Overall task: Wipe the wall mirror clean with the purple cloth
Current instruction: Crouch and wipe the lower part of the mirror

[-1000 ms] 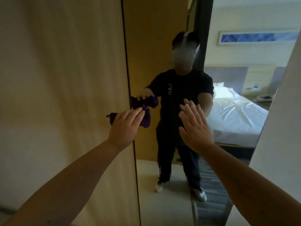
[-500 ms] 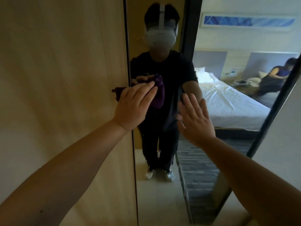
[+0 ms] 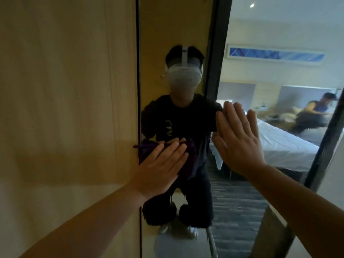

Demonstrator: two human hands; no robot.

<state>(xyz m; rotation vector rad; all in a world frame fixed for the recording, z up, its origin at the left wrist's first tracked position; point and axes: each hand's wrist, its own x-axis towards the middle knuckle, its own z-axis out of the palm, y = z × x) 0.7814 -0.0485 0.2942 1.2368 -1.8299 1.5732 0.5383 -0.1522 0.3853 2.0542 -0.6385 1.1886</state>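
The tall wall mirror point(image 3: 242, 211) fills the centre and right of the head view, framed in dark metal. My left hand point(image 3: 160, 168) presses the purple cloth point(image 3: 189, 161) flat against the glass near the mirror's left edge; most of the cloth is hidden under my palm and fingers. My right hand point(image 3: 236, 138) is held flat with fingers together and slightly spread, resting on or just off the glass to the right of the cloth, holding nothing. The mirror reflects me in dark clothes and a white headset.
A light wooden panel point(image 3: 65, 118) runs along the mirror's left side. The mirror's dark right frame point(image 3: 323, 144) slants down beside a pale wall. Reflected in the glass are a white bed point(image 3: 284, 146), a seated person point(image 3: 314, 114) and striped carpet.
My left hand has slid the cloth along the glass from the mirror's left edge toward the middle. My right hand stays flat at the mirror. The view has tilted upward.
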